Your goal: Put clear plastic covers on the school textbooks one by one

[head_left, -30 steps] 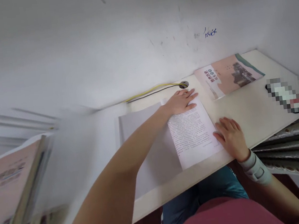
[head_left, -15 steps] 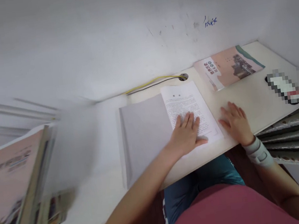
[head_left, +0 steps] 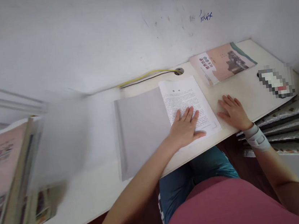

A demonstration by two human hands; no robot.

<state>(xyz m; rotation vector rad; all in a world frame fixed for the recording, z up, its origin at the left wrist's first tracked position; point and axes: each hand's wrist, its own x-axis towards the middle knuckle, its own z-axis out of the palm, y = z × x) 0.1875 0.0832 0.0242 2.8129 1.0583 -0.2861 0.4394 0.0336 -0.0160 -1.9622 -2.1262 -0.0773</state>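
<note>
An open book (head_left: 181, 91) lies on the white desk (head_left: 99, 191), its right page printed with text and its left side a plain grey sheet (head_left: 142, 131). My left hand (head_left: 185, 127) rests flat on the lower part of the printed page, fingers spread, and covers some of the lines. To the right of the book, my right hand (head_left: 232, 112) lies palm down on the bare desk with its fingers out, holding nothing. A pale band (head_left: 256, 138) is round my right wrist.
A pink-covered book (head_left: 222, 63) lies at the back right, near a pixelated phone-like object (head_left: 276, 82). A stack of books (head_left: 8, 180) stands at the far left. A yellow cable (head_left: 145, 74) runs along the wall to a hole (head_left: 179, 71). Folded patterned material (head_left: 289, 124) is at the right.
The view has shifted slightly, so the desk and the things on it appear a little higher and further left. Both hands keep their places, the left on the page and the right on the desk.
</note>
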